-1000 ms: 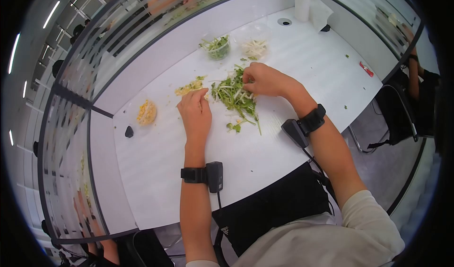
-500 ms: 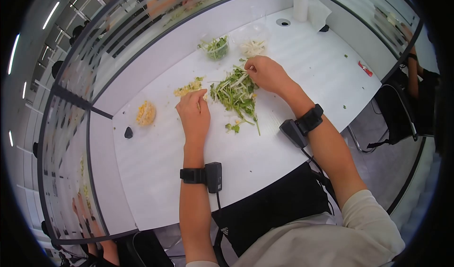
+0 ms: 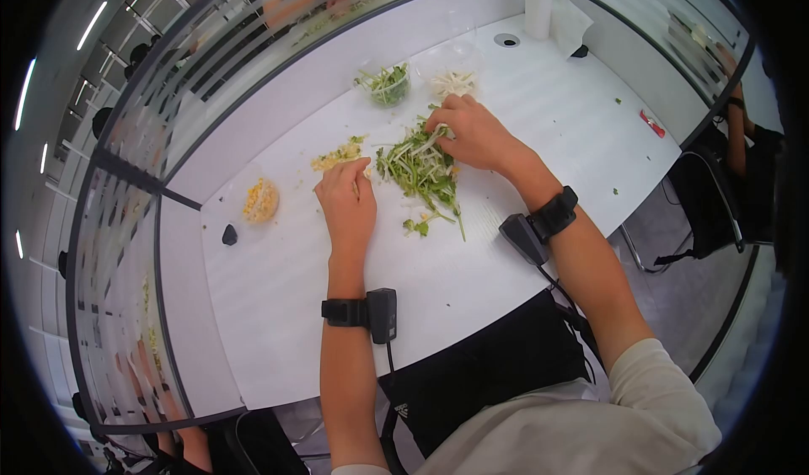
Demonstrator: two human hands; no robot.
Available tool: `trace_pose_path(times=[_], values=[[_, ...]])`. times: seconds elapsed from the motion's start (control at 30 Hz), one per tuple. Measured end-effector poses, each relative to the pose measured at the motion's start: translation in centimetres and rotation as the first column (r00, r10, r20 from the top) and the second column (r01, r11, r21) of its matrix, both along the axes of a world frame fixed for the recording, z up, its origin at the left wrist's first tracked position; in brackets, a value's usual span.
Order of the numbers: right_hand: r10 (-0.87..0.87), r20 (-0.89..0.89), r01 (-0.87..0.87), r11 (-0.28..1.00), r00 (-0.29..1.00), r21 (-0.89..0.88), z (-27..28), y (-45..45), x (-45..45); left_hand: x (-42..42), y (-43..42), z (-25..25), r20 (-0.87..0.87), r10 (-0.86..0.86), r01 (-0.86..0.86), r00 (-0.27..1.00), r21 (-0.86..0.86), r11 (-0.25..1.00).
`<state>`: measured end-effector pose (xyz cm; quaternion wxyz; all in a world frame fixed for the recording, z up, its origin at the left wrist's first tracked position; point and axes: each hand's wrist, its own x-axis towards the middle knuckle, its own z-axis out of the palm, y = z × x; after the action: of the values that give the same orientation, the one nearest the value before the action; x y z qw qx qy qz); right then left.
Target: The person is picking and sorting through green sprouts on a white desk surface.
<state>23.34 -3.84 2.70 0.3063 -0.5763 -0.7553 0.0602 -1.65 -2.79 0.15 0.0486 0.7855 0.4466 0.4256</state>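
Note:
A loose pile of leafy green stems mixed with pale bean sprouts [image 3: 419, 170] lies on the white table. My right hand [image 3: 474, 136] is at its upper right edge, thumb and fingers pinched on pale bean sprouts. Left of the pile, my left hand [image 3: 347, 195] rests low over the table with curled fingers; what is under them, if anything, is hidden. Just beyond its fingers sits a small heap of yellow bits [image 3: 337, 154]. Behind the pile stand a clear bowl of green stems [image 3: 388, 88] and a clear container of bean sprouts [image 3: 452, 82].
A clear bowl of yellow bits [image 3: 261, 200] stands at the left, with a small black object [image 3: 229, 236] beside it. At the back right are a paper towel roll [image 3: 537, 12] and a round cable hole [image 3: 506, 40]. A red object [image 3: 651, 124] lies near the right edge. Partitions enclose the table.
My right hand has shifted slightly left and down into the upper edge of the pile, its fingertips now at the pale strands. My left hand has stayed nearly still.

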Motion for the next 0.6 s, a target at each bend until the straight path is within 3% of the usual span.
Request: trace_pose_path(times=[0.17,0.27,0.6], values=[[-0.115,0.03,0.109,0.981,0.993,0.158,-0.44,0.12,0.32,0.01,0.16,-0.19,0.037,-0.017,0.018,0.999,-0.026,0.999],[-0.017,0.02,0.017,1.0,1.0,-0.015,-0.06,-0.12,-0.13,0.02,0.07,-0.09,0.011,-0.006,0.006,1.0,-0.003,1.0],[0.0,0.019,0.001,1.0,1.0,-0.025,-0.75,0.15,-0.48,0.04,0.07,-0.1,0.009,-0.009,0.008,1.0,0.004,1.0]])
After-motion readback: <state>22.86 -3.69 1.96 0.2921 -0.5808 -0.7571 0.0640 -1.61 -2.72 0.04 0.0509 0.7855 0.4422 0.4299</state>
